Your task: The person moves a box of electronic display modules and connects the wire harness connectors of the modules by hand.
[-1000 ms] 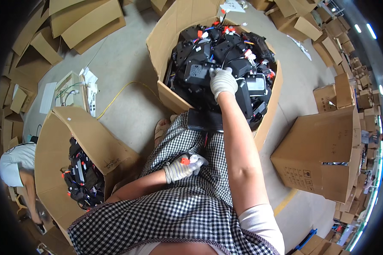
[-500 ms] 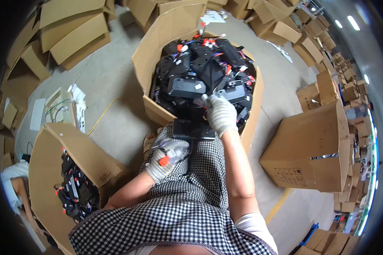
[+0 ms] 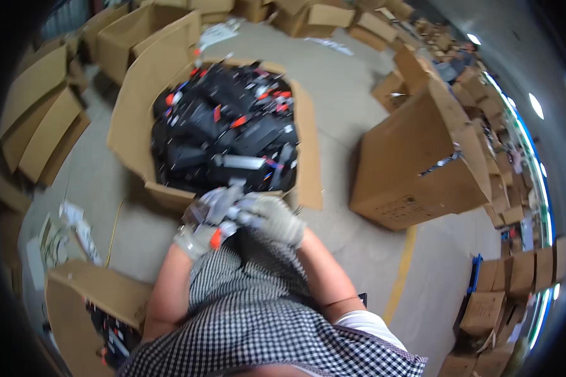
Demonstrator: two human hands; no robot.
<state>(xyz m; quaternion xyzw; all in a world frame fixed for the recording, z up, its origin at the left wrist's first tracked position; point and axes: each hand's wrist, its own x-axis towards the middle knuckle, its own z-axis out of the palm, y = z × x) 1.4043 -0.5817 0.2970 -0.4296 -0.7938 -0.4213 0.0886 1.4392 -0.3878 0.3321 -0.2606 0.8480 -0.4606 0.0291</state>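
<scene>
My gloved left hand (image 3: 198,235) and gloved right hand (image 3: 275,220) meet above my lap, at the near edge of a large open carton (image 3: 307,144). Fingers of the left are closed around a bundle of small translucent pieces (image 3: 215,204), with an orange-red bit (image 3: 216,239) by the palm. My right fingers are bent in against the bundle; blur hides exactly what they pinch. Just beyond both hands, the carton holds a heap of black plastic units (image 3: 195,129) with coloured wires and red and white connectors.
A smaller carton (image 3: 94,286) at lower left holds more black units. To the right stands a tall brown carton (image 3: 409,151). Papers (image 3: 78,229) and a yellow cord (image 3: 114,232) lie on the left floor. Stacked cartons (image 3: 528,264) line the far right.
My right hand has drawn back from the heap to meet my left. The black unit seen across my knees no longer shows there. The view has turned right.
</scene>
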